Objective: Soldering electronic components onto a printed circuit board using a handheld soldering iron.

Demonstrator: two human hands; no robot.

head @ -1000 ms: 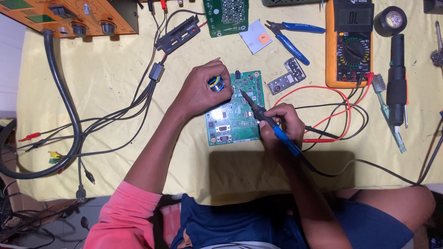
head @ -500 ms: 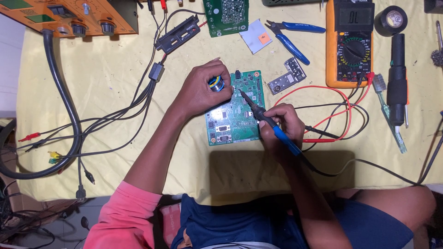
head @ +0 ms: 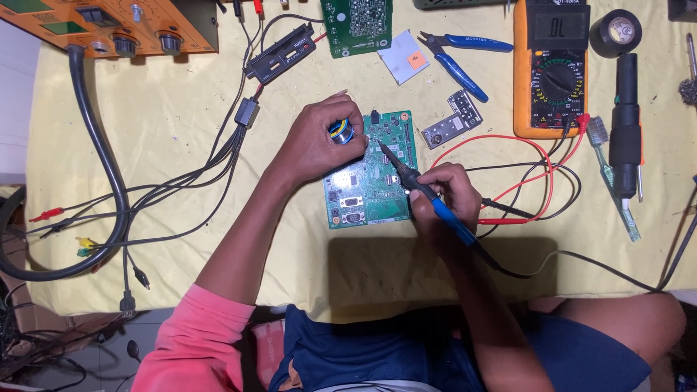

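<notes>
**Bench inventory: soldering station, head view**

Head view, item by item.

Soldering iron (head: 428,199): blue handle, dark barrel, held in the right hand (head: 444,199), whose fingers are closed around the grip like a pen. Its long axis runs on a diagonal, from lower right at the handle to upper left at the tip. The tip points up and to the left and rests over the upper middle of the circuit board (head: 370,170). A black cord leaves the handle toward the lower right.

Circuit board: green, rectangular, lying flat on the yellow cloth (head: 181,160) at the centre of the bench, long axis roughly up-down in the frame with a slight tilt (connectors sit at its lower left).

Solder spool (head: 341,131): small, blue and yellow, clamped between the fingers of the left hand (head: 316,141), which lies at the board's upper left corner, touching it.

Multimeter (head: 552,69): orange, upright at upper right, with red and black leads (head: 537,178) looping down just right of the right hand.

Blue-handled cutters (head: 461,58): above the board, well apart from it.

Second green board (head: 359,25): at the top edge.

Metal bracket (head: 451,120): just right of the circuit board.

Orange power supply (head: 109,25): top left, with thick black cable (head: 102,167) curving down the left side.

Black tape roll (head: 616,33): top right corner.
</notes>
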